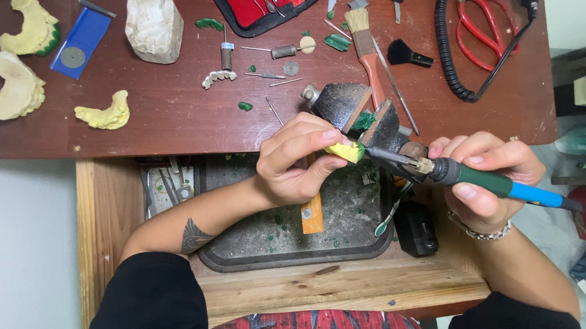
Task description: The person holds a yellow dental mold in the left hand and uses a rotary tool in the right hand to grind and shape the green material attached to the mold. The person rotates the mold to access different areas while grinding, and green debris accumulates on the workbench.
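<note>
A dark wooden counter (168, 118) is carrying loose work: pale yellow plaster jaw casts (10, 90) at the far left, a rough white stone block (154, 25), a blue card (82, 42), a small arch of white teeth (218, 77), scattered green wax chips (245, 106), and a red-lined tool case (256, 7). A red-handled brush (367, 51), red scissors (484, 27) and a coiled black cable (449, 40) are lying toward the right. Below the counter edge, a dark tray (291, 242) speckled with green shavings is sitting in an open wooden drawer (99, 217). A black bench peg (350, 107) is projecting between the two hands, directly behind the work.

The left hand (293, 161) is reaching in from the lower left, wrist bent, its grip closed with thumb and fingertips pinching a small yellow model piece with a green edge (348, 151) just above the tray. The right hand (487, 176), wearing a beaded bracelet, is closing its grip pen-fashion around a handpiece with a green and blue barrel (497, 184). The metal tip of the tool is touching the yellow piece.
</note>
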